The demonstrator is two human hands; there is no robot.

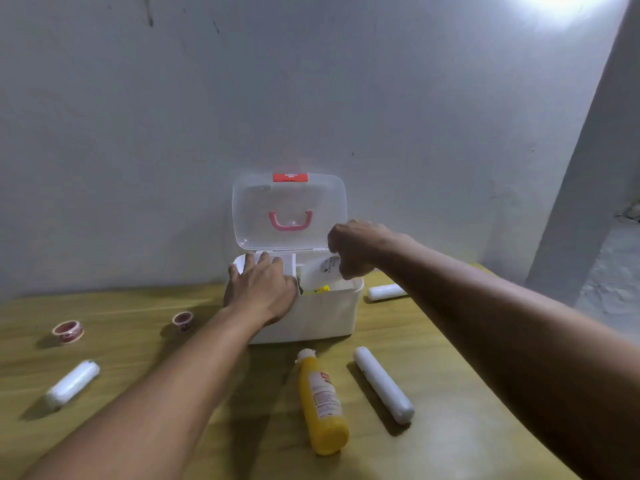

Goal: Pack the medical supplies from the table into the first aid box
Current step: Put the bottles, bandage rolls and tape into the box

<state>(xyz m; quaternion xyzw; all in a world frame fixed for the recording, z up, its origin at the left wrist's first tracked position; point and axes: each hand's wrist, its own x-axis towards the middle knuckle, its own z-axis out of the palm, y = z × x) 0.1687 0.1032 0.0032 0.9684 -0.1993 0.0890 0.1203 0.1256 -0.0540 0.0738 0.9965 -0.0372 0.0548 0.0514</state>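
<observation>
At the far middle of the yellow-brown wooden table (145,306), against the grey wall, the white plastic first aid box (325,315) stands with its clear hinged lid (289,211) raised upright; the lid carries a red latch with a white cross and a pink handle. The left hand (261,289) rests palm down on the box's left rim and inner white tray, its fingers (266,259) spread flat and gripping nothing. The right hand (358,249) hovers over the right side of the open box, its fingers curled closed around a white round-ended container (325,271) that sits partly inside the box. A small yellow item shows inside the box just below that container. On the table in front of the box lie a yellow plastic bottle with a white cap (322,401) and, just beside it to the right, a long white wrapped roll (382,384). A short white wrapped roll (386,292) lies to the right of the box. Well to the left lie two red-patterned tape rolls (68,331) (182,320) and a white wrapped bandage roll (72,384).
</observation>
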